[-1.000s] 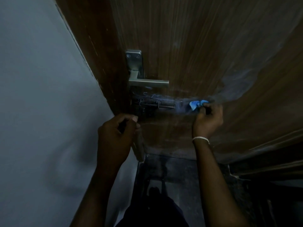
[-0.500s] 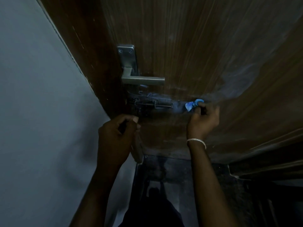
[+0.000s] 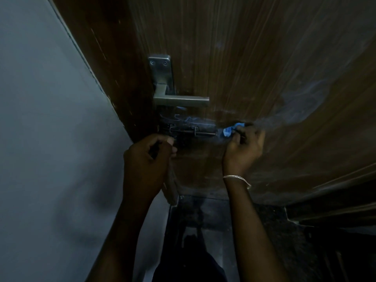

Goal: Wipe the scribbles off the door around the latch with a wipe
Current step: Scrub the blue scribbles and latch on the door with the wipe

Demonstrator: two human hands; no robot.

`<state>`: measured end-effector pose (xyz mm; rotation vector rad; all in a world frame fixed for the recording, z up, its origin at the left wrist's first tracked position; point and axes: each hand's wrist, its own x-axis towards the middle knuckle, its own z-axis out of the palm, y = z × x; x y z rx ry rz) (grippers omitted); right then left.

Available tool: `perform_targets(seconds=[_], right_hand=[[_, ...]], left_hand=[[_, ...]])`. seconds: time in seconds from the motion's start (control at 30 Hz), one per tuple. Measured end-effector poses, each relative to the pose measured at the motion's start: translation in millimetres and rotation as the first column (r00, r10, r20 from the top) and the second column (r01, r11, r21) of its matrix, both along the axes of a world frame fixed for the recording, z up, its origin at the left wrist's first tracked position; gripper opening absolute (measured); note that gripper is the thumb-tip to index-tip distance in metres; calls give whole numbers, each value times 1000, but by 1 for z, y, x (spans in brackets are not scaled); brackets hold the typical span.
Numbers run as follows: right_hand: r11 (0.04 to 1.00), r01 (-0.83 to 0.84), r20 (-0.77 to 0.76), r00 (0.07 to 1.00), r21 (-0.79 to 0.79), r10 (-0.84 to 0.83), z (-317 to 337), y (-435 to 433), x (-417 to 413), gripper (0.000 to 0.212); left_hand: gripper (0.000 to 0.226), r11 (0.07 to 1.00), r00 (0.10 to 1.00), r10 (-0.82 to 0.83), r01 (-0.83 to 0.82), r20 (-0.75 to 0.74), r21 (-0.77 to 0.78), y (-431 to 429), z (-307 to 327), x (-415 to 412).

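Several pale scribbles (image 3: pixel 183 118) show above the dark metal slide latch (image 3: pixel 193 132) on the brown wooden door (image 3: pixel 244 58), so much wiping seems left. The right hand (image 3: pixel 242 148) pinches a crumpled blue wipe (image 3: pixel 231 131) just right of the latch; the left hand (image 3: pixel 148 157) curls near the door edge, grip unclear.

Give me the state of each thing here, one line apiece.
handle: level, untouched.
latch: bolt level; shot or not, cannot tell.
door: hazy smear on its right part.
scribbles: not yet wiped, between handle and latch.
wipe: bunched, against the door right of the latch.
right hand: pinches the wipe.
left hand: curled at the door edge; what it holds, cannot tell.
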<state>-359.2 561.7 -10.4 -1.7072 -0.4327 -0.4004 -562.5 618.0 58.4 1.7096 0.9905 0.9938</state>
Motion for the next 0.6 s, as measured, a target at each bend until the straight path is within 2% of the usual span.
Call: perform_targets(seconds=[0.07,0.13,0.2,0.3,0.37,0.47,0.6], right_hand=[[987,-113,131,983,-116,128,-1,14,-15,17],[913,-225,268,907,-341,323,-4,22,-26,21],[866,-242,296,871,-437,392,-6,18,-20,23],[955,-117,204,963,-273,177,-2,-8,4,19],[974,-22,137,989,-224,54,1,-19,11,17],[963,-104,191,969,-247,153,2,0,-4,15],[901,-237,295,888,-362,352,-5,31,-29,14]], left_hand=[[13,1000,1000,-4,4,-4,-2,0,-1,1],[13,1000,1000,-3,3,-12,0,0,-2,1],[13,1000,1000,3,-3,-12,-3,2,-2,1],[14,1000,1000,10,-10,-3,-4,5,2,-2],[13,999,1000,26,-26,0,-20,8,3,-4],[12,999,999,43,-43,3,-2,13,6,-5],[12,999,999,35,-36,24,37,17,13,-3]])
